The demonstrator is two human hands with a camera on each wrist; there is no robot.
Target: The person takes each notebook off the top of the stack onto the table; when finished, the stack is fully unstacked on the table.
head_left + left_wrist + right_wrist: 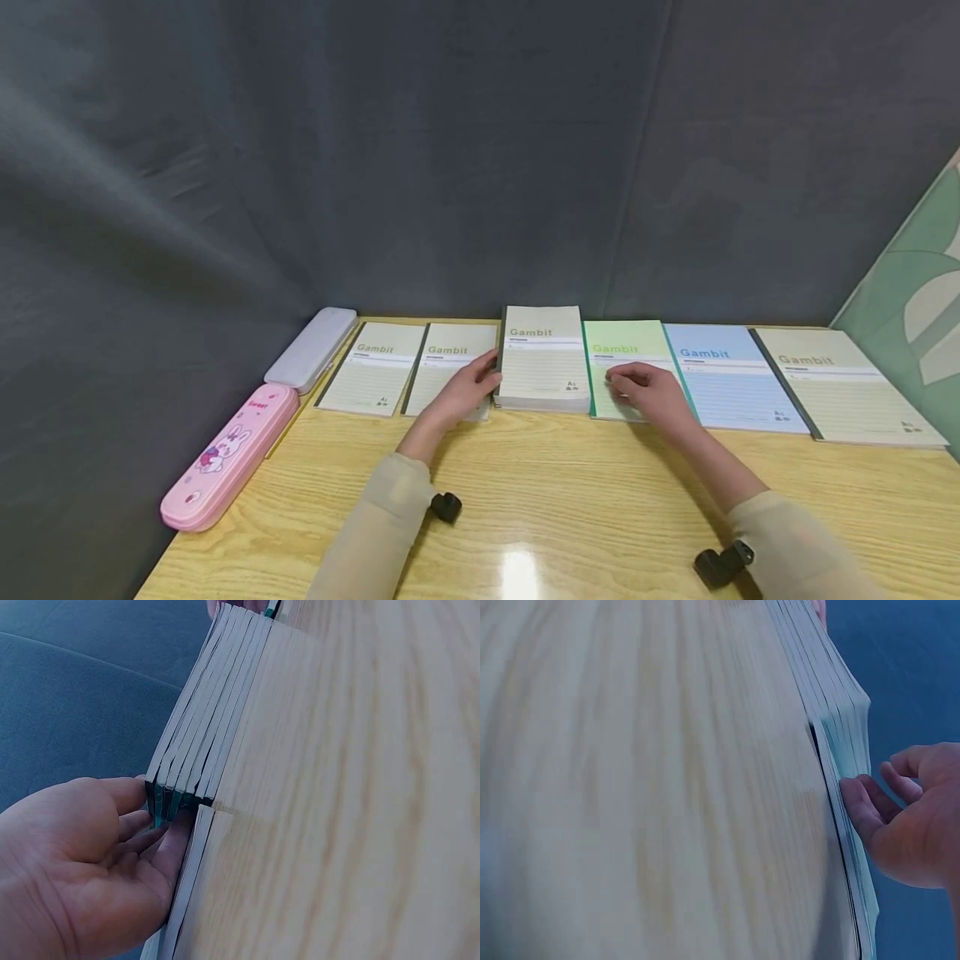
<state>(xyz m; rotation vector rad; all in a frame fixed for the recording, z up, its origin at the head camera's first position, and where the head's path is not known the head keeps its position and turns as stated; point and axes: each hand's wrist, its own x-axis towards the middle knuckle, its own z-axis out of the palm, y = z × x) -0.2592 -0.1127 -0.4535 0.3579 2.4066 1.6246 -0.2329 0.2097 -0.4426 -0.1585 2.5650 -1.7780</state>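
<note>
A thick stack of beige "Gambit" notebooks stands at the back middle of the wooden table. My left hand lies against the stack's left side. In the left wrist view its thumb sits at the top corner of the stack and the fingers press on the spines. My right hand rests on a green notebook just right of the stack, fingers loosely bent. In the right wrist view its fingertips touch that thin notebook's edge below the stack.
Two beige notebooks lie left of the stack; a blue one and another beige one lie to the right. A pink pencil case and a pale case line the left edge. Grey cloth hangs behind.
</note>
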